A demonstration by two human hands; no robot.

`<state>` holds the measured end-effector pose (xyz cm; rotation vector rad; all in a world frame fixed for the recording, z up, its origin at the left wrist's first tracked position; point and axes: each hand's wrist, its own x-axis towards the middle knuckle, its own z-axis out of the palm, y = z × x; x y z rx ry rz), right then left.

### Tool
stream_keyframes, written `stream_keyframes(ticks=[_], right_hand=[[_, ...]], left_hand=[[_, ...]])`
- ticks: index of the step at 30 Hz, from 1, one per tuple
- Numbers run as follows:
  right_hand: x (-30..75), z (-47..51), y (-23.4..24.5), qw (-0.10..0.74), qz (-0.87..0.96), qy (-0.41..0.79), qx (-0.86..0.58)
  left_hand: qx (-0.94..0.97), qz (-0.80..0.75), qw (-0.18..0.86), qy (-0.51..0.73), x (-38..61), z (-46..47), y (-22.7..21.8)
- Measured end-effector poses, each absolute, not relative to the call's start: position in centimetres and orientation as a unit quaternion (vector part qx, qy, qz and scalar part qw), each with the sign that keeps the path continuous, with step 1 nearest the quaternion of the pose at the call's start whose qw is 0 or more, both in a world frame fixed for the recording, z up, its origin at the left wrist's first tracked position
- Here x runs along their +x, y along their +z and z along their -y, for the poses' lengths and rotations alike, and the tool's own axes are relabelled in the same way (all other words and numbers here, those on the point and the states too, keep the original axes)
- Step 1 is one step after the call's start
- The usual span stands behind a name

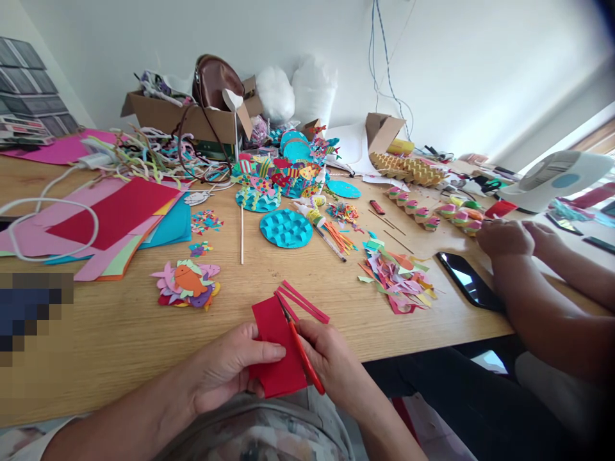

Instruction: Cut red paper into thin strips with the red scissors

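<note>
My left hand [230,371] pinches a folded piece of red paper [273,349] at the near table edge, thumb lying on top. My right hand [331,365] is closed round red-handled scissors [300,349], whose blades reach into the paper's upper edge. Two narrow red strips [305,301] stick out from the paper's top right, cut but still attached as far as I can see.
On the wooden table [120,333] lie a stack of coloured sheets [120,224], a pile of paper fish [188,285], blue paper discs [286,228], paper scraps [398,275] and a black phone [468,282]. Another person's hands [509,240] work at the right.
</note>
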<state>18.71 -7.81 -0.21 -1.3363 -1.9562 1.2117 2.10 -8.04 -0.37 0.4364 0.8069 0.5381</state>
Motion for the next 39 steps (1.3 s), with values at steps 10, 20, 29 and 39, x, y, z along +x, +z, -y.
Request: stream_keyframes(ticks=[10, 20, 29, 39], right_hand=[[23.2, 6.1, 1.4, 0.105, 0.734, 0.204, -0.640], [24.9, 3.9, 2.1, -0.147, 0.686, 0.044, -0.711], [25.8, 3.1, 2.1, -0.134, 0.683, 0.014, -0.718], [22.9, 8.2, 2.9, 0.327, 0.637, 0.475, -0.511]], left_hand=[[0.312, -0.478, 0.762, 0.307, -0.4, 7.4, 0.5], [0.386, -0.521, 0.688, 0.325, -0.9, 6.1, 0.9], [0.412, -0.538, 0.666, 0.313, -0.6, 5.7, 0.3], [0.368, -0.531, 0.655, 0.393, -0.2, 5.3, 1.7]])
